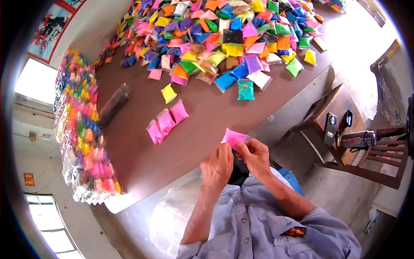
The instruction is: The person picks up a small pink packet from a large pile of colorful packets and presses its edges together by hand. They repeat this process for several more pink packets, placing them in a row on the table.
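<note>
My left hand [217, 166] and my right hand [255, 156] both pinch one small pink packet [233, 137], held just off the near edge of the brown table [142, 146]. Three pink packets [166, 122] lie in a short row on the table to the left of my hands. One yellow packet [168, 93] lies alone a little farther out. A large heap of coloured packets [224, 39] covers the far part of the table.
A big clear bag of packed coloured packets [84, 138] lies along the table's left edge, with a dark wrapped roll [114, 103] beside it. A wooden stool [340, 129] on the right carries a phone and a flask [358, 139]. A clear plastic bag [172, 216] rests by my lap.
</note>
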Demonstrator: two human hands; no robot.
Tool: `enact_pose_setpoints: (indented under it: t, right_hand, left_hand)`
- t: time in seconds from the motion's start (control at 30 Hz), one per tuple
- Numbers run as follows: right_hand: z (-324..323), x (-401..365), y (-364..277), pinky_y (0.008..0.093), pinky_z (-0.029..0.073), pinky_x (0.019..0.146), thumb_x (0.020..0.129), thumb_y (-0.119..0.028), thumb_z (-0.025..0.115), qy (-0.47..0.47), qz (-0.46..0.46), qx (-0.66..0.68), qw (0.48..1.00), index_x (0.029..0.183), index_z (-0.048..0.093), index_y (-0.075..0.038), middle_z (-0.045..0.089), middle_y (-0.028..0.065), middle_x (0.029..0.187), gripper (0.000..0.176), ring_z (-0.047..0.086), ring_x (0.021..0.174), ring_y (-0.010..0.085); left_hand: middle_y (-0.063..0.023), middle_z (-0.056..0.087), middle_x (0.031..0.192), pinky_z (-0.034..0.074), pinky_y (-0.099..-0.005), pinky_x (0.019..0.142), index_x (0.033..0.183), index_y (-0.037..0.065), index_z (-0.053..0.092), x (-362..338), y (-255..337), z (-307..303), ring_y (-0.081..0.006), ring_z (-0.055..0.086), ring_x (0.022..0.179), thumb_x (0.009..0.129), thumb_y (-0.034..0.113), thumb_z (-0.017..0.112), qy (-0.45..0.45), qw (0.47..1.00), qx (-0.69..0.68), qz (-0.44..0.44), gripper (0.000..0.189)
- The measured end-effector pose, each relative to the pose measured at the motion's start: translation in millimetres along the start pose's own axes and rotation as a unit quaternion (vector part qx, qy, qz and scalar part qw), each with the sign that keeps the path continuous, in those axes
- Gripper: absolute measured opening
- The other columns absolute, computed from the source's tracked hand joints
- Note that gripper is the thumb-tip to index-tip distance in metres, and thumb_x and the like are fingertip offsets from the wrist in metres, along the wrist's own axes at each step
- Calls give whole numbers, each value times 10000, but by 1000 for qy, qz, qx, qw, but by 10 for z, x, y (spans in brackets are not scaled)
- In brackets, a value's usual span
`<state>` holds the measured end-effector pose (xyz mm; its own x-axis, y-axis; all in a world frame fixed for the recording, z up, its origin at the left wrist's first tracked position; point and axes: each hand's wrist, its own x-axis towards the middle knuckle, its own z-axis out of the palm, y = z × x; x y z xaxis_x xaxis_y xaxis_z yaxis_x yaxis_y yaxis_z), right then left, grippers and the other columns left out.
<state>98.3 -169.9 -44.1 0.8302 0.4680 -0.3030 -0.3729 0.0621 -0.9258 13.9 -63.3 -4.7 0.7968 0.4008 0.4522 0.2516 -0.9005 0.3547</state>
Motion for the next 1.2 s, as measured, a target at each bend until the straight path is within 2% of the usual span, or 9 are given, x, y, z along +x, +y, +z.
enact_pose_setpoints:
  t: [0.2, 0.27, 0.33, 0.4, 0.6, 0.73, 0.87, 0.97, 1.2]
  right_hand:
    - [-23, -5, 81, 227, 529, 593, 1007, -163, 742, -12, 4, 51, 999, 859, 685, -18, 692, 17, 734, 215, 647, 658, 71]
    - [-23, -26, 33, 229, 534, 599, 1010, -164, 737, 1, 24, 69, 997, 867, 685, -19, 693, 18, 737, 210, 649, 662, 72]
    - [-56, -20, 29, 231, 535, 602, 1011, -166, 737, -1, 19, 72, 997, 868, 682, -20, 694, 17, 741, 211, 648, 663, 72]
    - [-93, -25, 53, 232, 536, 604, 1012, -167, 736, 4, 18, 75, 997, 870, 678, -22, 695, 16, 744, 212, 648, 664, 71]
    - [-86, 16, 108, 228, 531, 603, 1009, -169, 741, 5, 2, 89, 996, 874, 670, -27, 697, 17, 753, 209, 641, 659, 67]
    - [-87, -7, 66, 227, 527, 606, 1011, -155, 733, -3, -4, 49, 999, 852, 669, -29, 693, 17, 747, 212, 635, 658, 66]
    - [-83, 6, 79, 226, 521, 596, 1011, -143, 728, 2, -6, 59, 998, 829, 666, -33, 687, 15, 736, 221, 632, 650, 65]
    - [-36, 16, 38, 225, 521, 591, 1009, -151, 730, 13, 1, 80, 997, 829, 664, -34, 686, 13, 730, 226, 631, 641, 66]
    - [-23, 36, 12, 224, 493, 580, 1004, -150, 726, 8, -10, 62, 998, 765, 615, -29, 657, -1, 697, 290, 597, 637, 51]
  left_hand:
    - [-77, 656, 872, 535, -401, 598, 958, 76, 675, 60, -146, -62, -281, 678, 733, 927, 65, 740, -30, 997, 59, 48, 73]
    - [-74, 653, 871, 546, -394, 609, 966, 81, 684, 89, -262, -80, -283, 687, 732, 915, 58, 747, -74, 985, 148, 51, 84]
    - [-72, 646, 864, 548, -386, 615, 975, 80, 689, 139, -291, -93, -284, 688, 727, 907, 52, 753, -61, 987, 136, 51, 97]
    - [-76, 648, 866, 545, -388, 613, 972, 75, 685, 166, -211, -128, -283, 683, 722, 907, 56, 752, -12, 998, 48, 48, 96]
    - [-86, 657, 876, 545, -390, 612, 988, 61, 686, 129, -46, -8, -285, 684, 723, 917, 53, 742, -63, 994, 42, 75, 91]
    - [-83, 644, 868, 546, -392, 607, 981, 67, 685, 189, -244, -43, -286, 678, 711, 926, 60, 735, -112, 984, 122, 69, 75]
    - [-80, 648, 872, 548, -378, 596, 960, 63, 684, 171, -138, -94, -277, 686, 716, 925, 47, 737, -49, 994, 80, 60, 65]
    - [-82, 645, 866, 550, -373, 597, 955, 55, 682, 161, -23, -54, -273, 685, 708, 928, 43, 735, -72, 993, 34, 92, 61]
    - [-82, 626, 838, 540, -386, 580, 960, 49, 674, 252, -162, -1, -277, 672, 689, 935, 51, 730, -64, 991, 70, 96, 61]
